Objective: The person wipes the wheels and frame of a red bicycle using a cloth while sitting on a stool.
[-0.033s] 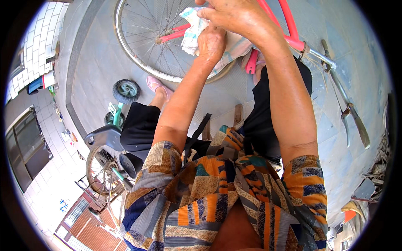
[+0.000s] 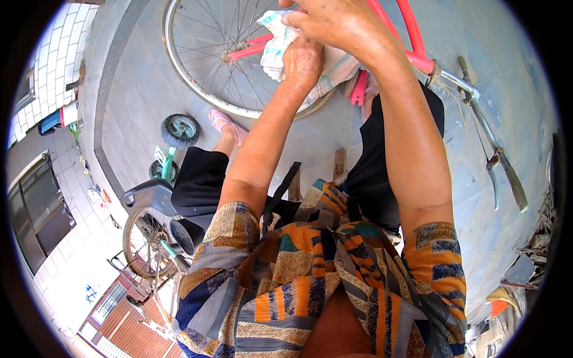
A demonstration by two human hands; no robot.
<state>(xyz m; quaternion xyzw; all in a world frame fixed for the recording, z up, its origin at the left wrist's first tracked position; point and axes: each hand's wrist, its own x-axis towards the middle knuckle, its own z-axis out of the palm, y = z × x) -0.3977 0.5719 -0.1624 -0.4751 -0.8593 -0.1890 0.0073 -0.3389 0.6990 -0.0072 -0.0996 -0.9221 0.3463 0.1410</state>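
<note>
A pale cloth point(image 2: 276, 51) with faint coloured stripes is bunched in my left hand point(image 2: 304, 61), whose fingers are closed on it. Part of it trails behind that hand over the wheel's rim. My right hand point(image 2: 343, 22) is just above, its thumb pressed on the cloth's upper edge and its fingers bent. The top of the view cuts off some of those fingers. Beneath the cloth is a spoked bicycle wheel point(image 2: 179, 67) with a silver rim, held by the pink-red bicycle frame point(image 2: 412, 30). My hands hide part of the wheel.
Metal handlebars point(image 2: 486, 131) with a brake lever reach out on the right. Near my left leg are a small black-tyred wheel point(image 2: 180, 130) and a grey plastic seat point(image 2: 149, 196). Another bicycle wheel point(image 2: 130, 250) stands at lower left. My pink shoe point(image 2: 227, 124) rests on the grey floor.
My left hand and the bunched cloth have shifted very slightly right. My right hand has stayed almost in place.
</note>
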